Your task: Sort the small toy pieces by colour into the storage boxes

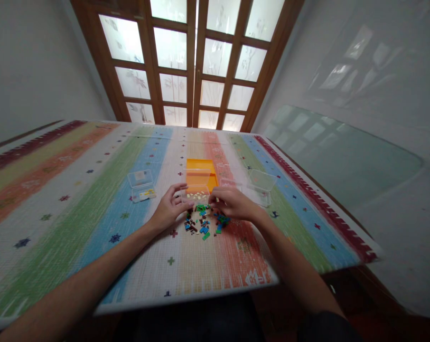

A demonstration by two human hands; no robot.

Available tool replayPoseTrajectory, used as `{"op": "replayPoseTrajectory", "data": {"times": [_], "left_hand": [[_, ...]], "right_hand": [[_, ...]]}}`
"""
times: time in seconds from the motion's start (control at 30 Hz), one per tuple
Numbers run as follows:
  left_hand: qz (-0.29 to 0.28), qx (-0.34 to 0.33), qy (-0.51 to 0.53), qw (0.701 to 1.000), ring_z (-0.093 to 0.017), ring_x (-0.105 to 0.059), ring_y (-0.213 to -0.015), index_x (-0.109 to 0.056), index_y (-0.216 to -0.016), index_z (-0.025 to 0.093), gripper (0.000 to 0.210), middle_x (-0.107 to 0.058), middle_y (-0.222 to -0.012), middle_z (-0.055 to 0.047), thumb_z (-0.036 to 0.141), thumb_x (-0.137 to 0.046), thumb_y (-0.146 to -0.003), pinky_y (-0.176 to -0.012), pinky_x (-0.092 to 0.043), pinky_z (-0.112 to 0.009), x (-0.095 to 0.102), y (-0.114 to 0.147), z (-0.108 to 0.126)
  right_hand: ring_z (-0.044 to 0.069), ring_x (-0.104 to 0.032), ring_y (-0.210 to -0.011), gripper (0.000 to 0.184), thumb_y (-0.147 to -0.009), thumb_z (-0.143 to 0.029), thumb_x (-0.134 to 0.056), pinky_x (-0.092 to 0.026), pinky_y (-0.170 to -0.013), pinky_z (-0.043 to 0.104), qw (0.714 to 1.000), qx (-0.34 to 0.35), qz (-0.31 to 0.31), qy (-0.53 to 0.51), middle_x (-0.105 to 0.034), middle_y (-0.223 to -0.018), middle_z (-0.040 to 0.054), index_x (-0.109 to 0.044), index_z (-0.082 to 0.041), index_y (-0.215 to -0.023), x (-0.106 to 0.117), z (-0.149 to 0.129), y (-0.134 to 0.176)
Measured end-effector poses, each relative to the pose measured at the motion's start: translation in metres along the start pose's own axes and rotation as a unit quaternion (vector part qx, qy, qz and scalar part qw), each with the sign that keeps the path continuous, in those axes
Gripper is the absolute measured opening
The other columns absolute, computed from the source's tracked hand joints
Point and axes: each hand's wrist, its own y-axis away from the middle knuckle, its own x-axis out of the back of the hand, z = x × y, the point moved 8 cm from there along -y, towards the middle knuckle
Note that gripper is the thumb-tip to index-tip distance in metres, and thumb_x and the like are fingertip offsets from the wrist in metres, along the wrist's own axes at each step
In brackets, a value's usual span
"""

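Note:
My left hand (170,206) lies at the left side of a clear plastic box (196,189) holding small cream pieces, its thumb and fingers apart. The box's lid seems raised at the back. At the right side of the same box is my right hand (232,203), fingertips bent together; anything between them is too small to make out. Just in front of the box, near both hands, small toy building bricks (202,223) in green, blue, dark brown and cream are scattered in a loose heap. Some bricks lie partly under my right hand.
An orange tray (200,164) sits behind the clear box. To the left stands an opened clear case (142,194) with a few yellow and white pieces. Another opened clear case (259,194) is at the right. A striped cloth (136,266) covers the table.

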Motion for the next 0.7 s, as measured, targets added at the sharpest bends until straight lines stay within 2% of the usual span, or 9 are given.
{"op": "replayPoseTrajectory", "data": {"times": [0.13, 0.23, 0.7], "left_hand": [[-0.004, -0.007, -0.004, 1.000, -0.015, -0.071, -0.089, -0.052, -0.130, 0.020, 0.064, -0.053, -0.145, -0.015, 0.031, -0.084, -0.075, -0.088, -0.060, -0.035, 0.000, 0.000, 0.001], [-0.006, -0.011, -0.007, 1.000, -0.014, -0.070, -0.088, -0.053, -0.129, 0.020, 0.064, -0.052, -0.146, -0.015, 0.031, -0.084, -0.074, -0.089, -0.060, -0.036, 0.000, 0.000, 0.003], [-0.031, -0.020, -0.013, 0.999, -0.015, -0.070, -0.087, -0.054, -0.130, 0.021, 0.063, -0.051, -0.148, -0.015, 0.035, -0.084, -0.075, -0.085, -0.061, -0.035, -0.003, 0.000, 0.005]], "right_hand": [[0.015, -0.057, -0.077, 0.009, -0.090, -0.009, -0.061, -0.042, -0.072, 0.026, 0.998, -0.021, 0.055, 0.010, -0.067, -0.088, 0.0044, -0.066, -0.017, -0.090, 0.003, 0.007, -0.002], [0.015, -0.058, -0.078, 0.007, -0.092, -0.011, -0.063, -0.042, -0.073, 0.027, 0.996, -0.040, 0.074, 0.023, -0.066, -0.089, 0.0055, -0.067, -0.016, -0.091, 0.001, 0.010, -0.005], [0.016, -0.058, -0.080, 0.013, -0.094, -0.015, -0.063, -0.041, -0.075, 0.028, 0.992, -0.109, 0.057, 0.033, -0.065, -0.088, 0.0066, -0.075, -0.012, -0.097, -0.007, 0.019, -0.010]]}}
